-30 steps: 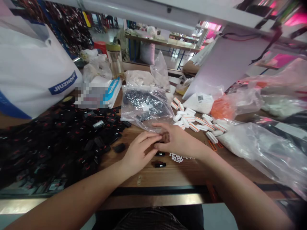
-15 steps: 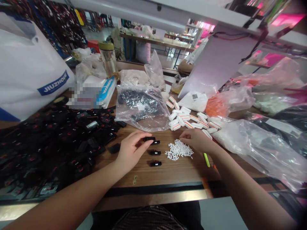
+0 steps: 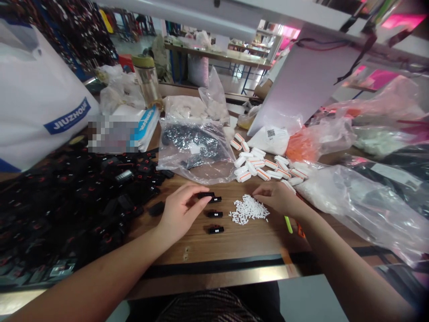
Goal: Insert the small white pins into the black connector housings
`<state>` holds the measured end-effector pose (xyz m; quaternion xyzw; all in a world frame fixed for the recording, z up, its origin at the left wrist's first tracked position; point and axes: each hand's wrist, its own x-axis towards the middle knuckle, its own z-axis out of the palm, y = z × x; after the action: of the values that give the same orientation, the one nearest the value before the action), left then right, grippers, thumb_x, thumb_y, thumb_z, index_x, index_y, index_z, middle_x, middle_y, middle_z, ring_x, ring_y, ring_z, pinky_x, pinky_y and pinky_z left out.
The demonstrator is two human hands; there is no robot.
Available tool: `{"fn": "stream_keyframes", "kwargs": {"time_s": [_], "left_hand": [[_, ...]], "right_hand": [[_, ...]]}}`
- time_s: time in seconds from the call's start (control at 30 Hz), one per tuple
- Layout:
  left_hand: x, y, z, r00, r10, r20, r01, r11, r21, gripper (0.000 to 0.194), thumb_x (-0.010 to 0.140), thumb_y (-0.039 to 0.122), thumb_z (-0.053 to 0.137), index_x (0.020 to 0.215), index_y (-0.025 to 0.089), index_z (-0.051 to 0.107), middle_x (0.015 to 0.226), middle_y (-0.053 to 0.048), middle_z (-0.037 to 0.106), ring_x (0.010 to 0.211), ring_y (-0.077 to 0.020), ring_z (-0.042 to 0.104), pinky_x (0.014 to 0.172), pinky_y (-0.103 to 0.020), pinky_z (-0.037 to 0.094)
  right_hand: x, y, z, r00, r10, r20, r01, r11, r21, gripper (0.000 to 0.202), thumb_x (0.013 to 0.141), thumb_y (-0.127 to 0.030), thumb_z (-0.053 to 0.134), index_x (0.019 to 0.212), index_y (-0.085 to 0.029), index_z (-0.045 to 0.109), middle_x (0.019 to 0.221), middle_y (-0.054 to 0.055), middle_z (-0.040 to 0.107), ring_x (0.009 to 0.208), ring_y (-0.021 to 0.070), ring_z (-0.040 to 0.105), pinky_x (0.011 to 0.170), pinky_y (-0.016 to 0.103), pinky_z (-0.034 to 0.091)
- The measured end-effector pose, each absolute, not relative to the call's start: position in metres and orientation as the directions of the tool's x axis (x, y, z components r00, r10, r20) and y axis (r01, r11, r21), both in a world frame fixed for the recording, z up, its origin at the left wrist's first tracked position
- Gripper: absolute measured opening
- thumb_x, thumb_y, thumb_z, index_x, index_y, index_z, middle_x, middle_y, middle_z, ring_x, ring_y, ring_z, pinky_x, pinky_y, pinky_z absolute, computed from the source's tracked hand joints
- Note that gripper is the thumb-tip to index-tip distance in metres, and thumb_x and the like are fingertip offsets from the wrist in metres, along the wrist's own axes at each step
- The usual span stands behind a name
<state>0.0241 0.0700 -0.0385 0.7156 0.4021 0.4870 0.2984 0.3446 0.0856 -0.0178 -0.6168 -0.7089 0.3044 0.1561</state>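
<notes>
Thumb and fingers of my left hand [image 3: 183, 206] are closed on a small black plastic part [image 3: 205, 195]. Right beside it lies another black part with two white dots [image 3: 216, 199]. Two more parts like it, a middle one [image 3: 215, 214] and a near one [image 3: 216, 229], lie in a column toward me, each showing two white dots. My right hand [image 3: 273, 195] is at the right edge of a pile of tiny white plastic pegs [image 3: 248, 209], its fingers drawn together. Whatever is between those fingertips is too small to make out.
Black parts [image 3: 83, 192] are heaped on the left. White pieces with orange stripes [image 3: 258, 164] lie behind the pegs. Clear bags, one with black parts [image 3: 197, 145], stand at the back. A yellow-green stick [image 3: 288, 224] lies beneath my right forearm. A bottle [image 3: 146, 80] stands back left.
The view has shifted slightly. My left hand stays closed on the black part, and my right hand remains at the edge of the peg pile with little movement.
</notes>
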Motion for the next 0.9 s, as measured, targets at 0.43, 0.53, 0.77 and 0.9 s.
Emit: {"fn": "stream_keyframes", "kwargs": {"time_s": [0.43,0.53,0.77,0.9], "left_hand": [[0.0238,0.0702,-0.0387,0.203,0.876,0.437,0.268,-0.479,0.836,0.013,0.088,0.024,0.070,0.101,0.023,0.071,0.098,-0.004,0.070,0.083,-0.0159,0.067,0.062,-0.025,0.054],[0.0239,0.0712,-0.0385,0.210,0.865,0.456,0.264,-0.499,0.826,0.016,0.087,0.022,0.071,0.103,0.024,0.073,0.098,-0.004,0.071,0.085,-0.0169,0.067,0.064,-0.027,0.056],[0.0240,0.0725,-0.0388,0.197,0.842,0.502,0.233,-0.537,0.810,0.021,0.087,0.017,0.070,0.106,0.025,0.074,0.099,-0.005,0.071,0.088,-0.0176,0.067,0.069,-0.029,0.057],[0.0240,0.0732,-0.0403,0.197,0.836,0.513,0.236,-0.548,0.802,0.020,0.087,0.016,0.070,0.105,0.024,0.074,0.099,-0.005,0.072,0.089,-0.0183,0.067,0.074,-0.032,0.057]], "right_hand": [[0.3417,0.0914,-0.0148,-0.177,0.968,-0.180,0.855,0.060,-0.516,0.016,0.080,-0.031,0.063,0.080,-0.020,0.074,0.074,0.002,0.074,0.066,0.0184,0.067,0.060,0.030,0.049],[0.3430,0.0900,-0.0170,-0.175,0.974,-0.147,0.852,0.075,-0.518,0.016,0.081,-0.030,0.063,0.083,-0.021,0.076,0.079,0.003,0.076,0.070,0.0194,0.069,0.065,0.032,0.051],[0.3430,0.0843,-0.0153,-0.226,0.972,-0.059,0.856,0.170,-0.488,0.017,0.080,-0.029,0.062,0.081,-0.021,0.077,0.082,0.003,0.074,0.076,0.0201,0.067,0.070,0.034,0.050],[0.3463,0.0837,-0.0228,-0.094,0.986,-0.134,0.799,-0.006,-0.601,0.015,0.075,-0.031,0.065,0.077,-0.020,0.073,0.072,0.002,0.072,0.064,0.0179,0.063,0.058,0.030,0.048]]}}
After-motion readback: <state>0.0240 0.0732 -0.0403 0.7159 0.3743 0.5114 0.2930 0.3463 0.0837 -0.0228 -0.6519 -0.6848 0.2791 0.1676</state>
